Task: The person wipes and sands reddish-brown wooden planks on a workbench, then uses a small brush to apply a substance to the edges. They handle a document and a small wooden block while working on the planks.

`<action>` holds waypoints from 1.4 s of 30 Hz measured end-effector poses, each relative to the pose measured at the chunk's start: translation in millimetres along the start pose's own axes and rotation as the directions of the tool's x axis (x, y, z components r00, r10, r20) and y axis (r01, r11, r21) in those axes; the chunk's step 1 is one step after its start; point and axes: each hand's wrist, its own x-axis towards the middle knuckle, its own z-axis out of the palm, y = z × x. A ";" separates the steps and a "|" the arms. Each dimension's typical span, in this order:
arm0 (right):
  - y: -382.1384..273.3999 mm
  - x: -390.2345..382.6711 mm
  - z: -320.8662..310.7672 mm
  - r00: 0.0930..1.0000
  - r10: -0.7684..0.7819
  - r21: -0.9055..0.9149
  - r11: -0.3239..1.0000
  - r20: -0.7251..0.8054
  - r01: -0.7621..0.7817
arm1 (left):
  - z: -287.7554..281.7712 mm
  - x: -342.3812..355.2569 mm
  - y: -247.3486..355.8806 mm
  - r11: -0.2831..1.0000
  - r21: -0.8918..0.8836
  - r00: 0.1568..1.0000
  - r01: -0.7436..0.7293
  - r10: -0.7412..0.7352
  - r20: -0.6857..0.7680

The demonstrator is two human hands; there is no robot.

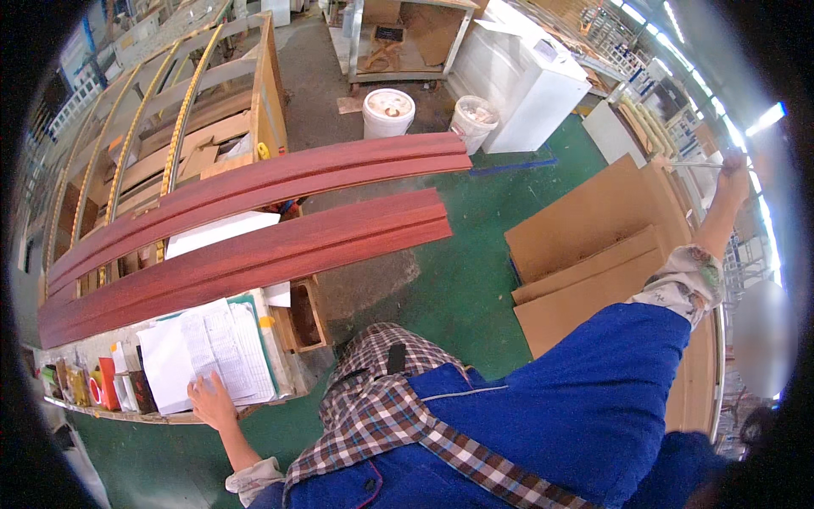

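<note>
Left hand on loose papers, right arm stretched wide

The left hand [212, 400] rests at the table's near edge, its fingers loosely spread and slightly bent over the papers [201, 346]. These thin, flat white sheets overlap unevenly near the table's right corner; some bear fine print. Their long axis runs away from the near edge, the far ends leaning left. A green-edged backing [268, 339] shows along their right side.

The right hand [733, 176] is raised far out to the right, beside a slender, straight rod [697, 164] whose long axis runs sideways, its free end pointing left. It is too small to tell whether the fingers pinch the rod.

Beyond the papers, two long reddish boards [254, 254] with wood-like grain and lengthwise grooves run left to right, their right ends jutting past the table's right edge. Small bottles and containers [78, 386] crowd the table's left near edge. Smooth, flat brown panels [585, 225] lie stacked below the right arm.
</note>
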 end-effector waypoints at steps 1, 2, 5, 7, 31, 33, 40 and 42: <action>10.8 21.3 -21.3 0.998 -0.058 -0.158 0.986 -0.011 0.055 | 1.6 4.5 -5.5 1.000 0.004 1.000 0.002 -0.002 -0.015; 26.1 43.2 -35.3 0.989 -0.145 -0.388 0.911 0.023 0.142 | -6.9 3.2 1.3 0.999 0.039 1.000 0.020 -0.021 0.018; 19.1 106.6 -19.4 0.847 -0.452 -0.813 0.358 0.279 0.459 | 30.7 7.1 -17.7 0.999 -0.025 0.998 -0.026 0.024 -0.061; 50.0 90.0 -1.9 0.943 -0.320 -0.465 0.823 0.094 0.326 | 21.9 4.3 -12.7 0.999 -0.025 0.994 -0.036 0.033 -0.108; 61.8 -723.7 569.6 -0.353 0.481 -0.566 0.801 0.802 -0.194 | -5.4 4.5 7.9 0.977 -0.171 0.985 0.130 -0.147 -0.091; 59.1 -719.9 574.4 -0.387 0.484 -0.578 0.797 0.784 -0.174 | -4.4 2.6 7.6 0.980 -0.164 0.985 0.112 -0.131 -0.115; 57.1 -718.5 583.9 -0.471 0.484 -0.623 0.756 0.738 -0.200 | -5.8 5.5 7.6 0.984 -0.150 0.984 0.092 -0.114 -0.141; 56.2 -713.6 581.7 -0.491 0.497 -0.643 0.744 0.716 -0.184 | -2.5 6.2 3.0 0.985 -0.153 0.985 0.083 -0.104 -0.134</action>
